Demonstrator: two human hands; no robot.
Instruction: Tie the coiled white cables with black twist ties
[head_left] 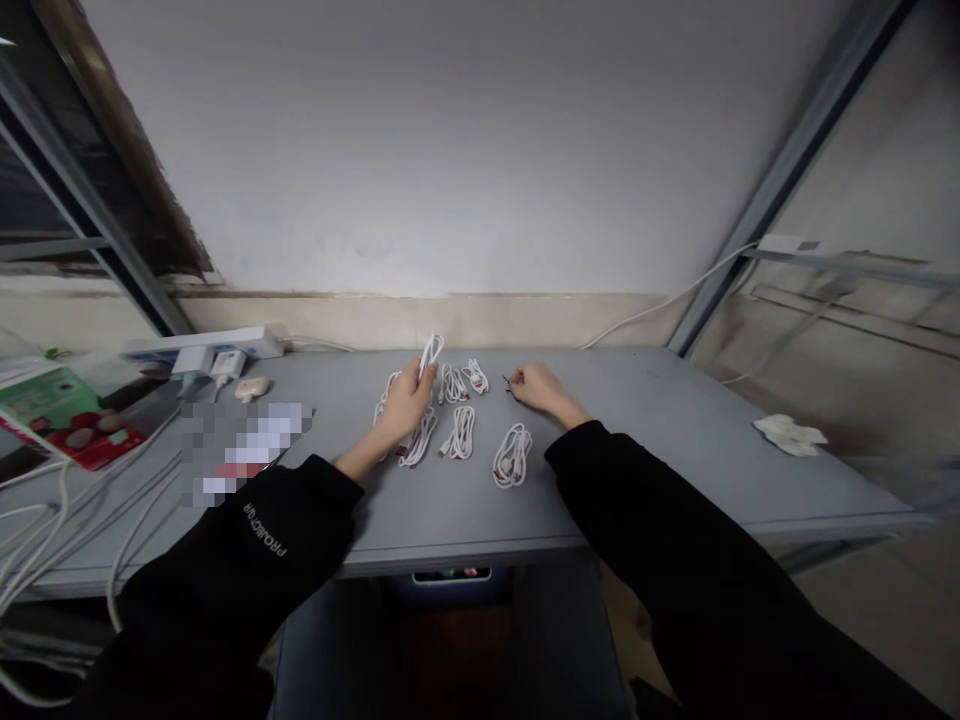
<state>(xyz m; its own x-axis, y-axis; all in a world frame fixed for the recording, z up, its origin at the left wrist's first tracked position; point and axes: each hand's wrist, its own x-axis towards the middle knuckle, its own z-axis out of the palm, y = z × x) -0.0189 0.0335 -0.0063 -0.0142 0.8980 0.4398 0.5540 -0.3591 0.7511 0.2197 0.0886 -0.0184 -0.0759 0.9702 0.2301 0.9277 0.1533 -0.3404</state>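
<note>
A coiled white cable [431, 351] rises out of my left hand [407, 400], whose fingers are closed around it. Farther right, my right hand [534, 387] pinches a short, thin black tie [508, 383] just above the grey table. Between and below the hands lie several more white cable bundles: a small one [475, 376], one beside it [453, 384], another in front [463, 432] and a larger one [513, 456] nearest me. One bundle [418, 440] lies under my left wrist, and others there are partly hidden by the hand.
On the left of the grey table [637, 480] are a power strip [202, 343] with plugged-in chargers, a small pinkish case [252, 388], a green-and-red box [67, 415] and loose cords. A crumpled white tissue [790, 435] lies at the right. A wall stands behind.
</note>
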